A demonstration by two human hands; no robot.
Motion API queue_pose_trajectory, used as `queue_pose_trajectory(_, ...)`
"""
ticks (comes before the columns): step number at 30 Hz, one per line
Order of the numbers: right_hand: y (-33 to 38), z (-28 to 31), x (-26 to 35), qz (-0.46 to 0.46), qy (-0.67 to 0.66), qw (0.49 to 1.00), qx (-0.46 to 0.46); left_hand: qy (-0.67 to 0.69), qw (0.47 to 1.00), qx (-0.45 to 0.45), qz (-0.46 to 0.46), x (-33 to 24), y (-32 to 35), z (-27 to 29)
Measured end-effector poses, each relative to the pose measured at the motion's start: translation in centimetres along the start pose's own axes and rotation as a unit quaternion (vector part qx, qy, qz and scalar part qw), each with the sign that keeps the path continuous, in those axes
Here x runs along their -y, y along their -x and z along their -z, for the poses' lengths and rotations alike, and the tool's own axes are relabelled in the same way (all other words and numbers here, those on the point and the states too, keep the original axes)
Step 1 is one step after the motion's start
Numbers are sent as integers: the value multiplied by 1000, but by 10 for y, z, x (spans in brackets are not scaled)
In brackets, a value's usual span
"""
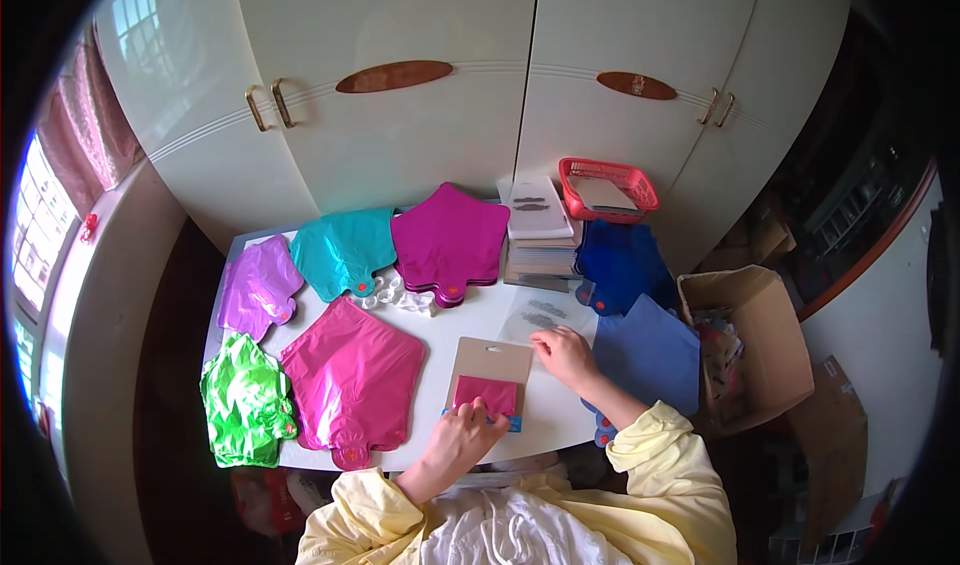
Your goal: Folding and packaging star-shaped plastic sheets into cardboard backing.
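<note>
My left hand [462,437] rests on a small folded magenta foil piece [486,395] that lies on a brown cardboard card [490,361] at the table's front edge. A bit of blue shows under the hand. My right hand [566,353] lies flat with spread fingers on a clear plastic sleeve [541,314] just right of the card. Both sleeves are pale yellow.
On the white table [450,337] lie stacks of flat star-shaped foil balloons: green [243,400], pink [352,377], purple [259,287], teal [342,249], magenta [449,241], blue [632,315]. A stack of cards [539,235], a red basket [607,187], and an open cardboard box [752,337] stand right.
</note>
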State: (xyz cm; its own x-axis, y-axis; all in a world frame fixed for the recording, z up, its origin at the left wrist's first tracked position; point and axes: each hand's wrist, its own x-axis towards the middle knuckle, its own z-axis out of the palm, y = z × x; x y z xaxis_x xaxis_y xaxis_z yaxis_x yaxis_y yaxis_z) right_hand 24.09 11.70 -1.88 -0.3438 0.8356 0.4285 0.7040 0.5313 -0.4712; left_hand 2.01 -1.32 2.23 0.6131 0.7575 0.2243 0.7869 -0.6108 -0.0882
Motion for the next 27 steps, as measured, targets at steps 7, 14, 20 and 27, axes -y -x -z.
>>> queue_pose_trajectory(7,-1,-15,18,38,19,999,-5,12,998,1,-57,-10,-3,-3)
queue_pose_trajectory(14,4,-18,23,84,39,995,21,14,998,-21,-66,-8,-4,-3)
queue_pose_trajectory(20,7,-17,28,125,58,989,44,12,997,-36,-60,-5,-6,-9)
queue_pose_trajectory(27,5,-11,22,188,147,970,55,9,998,-23,-53,-7,-6,-10)
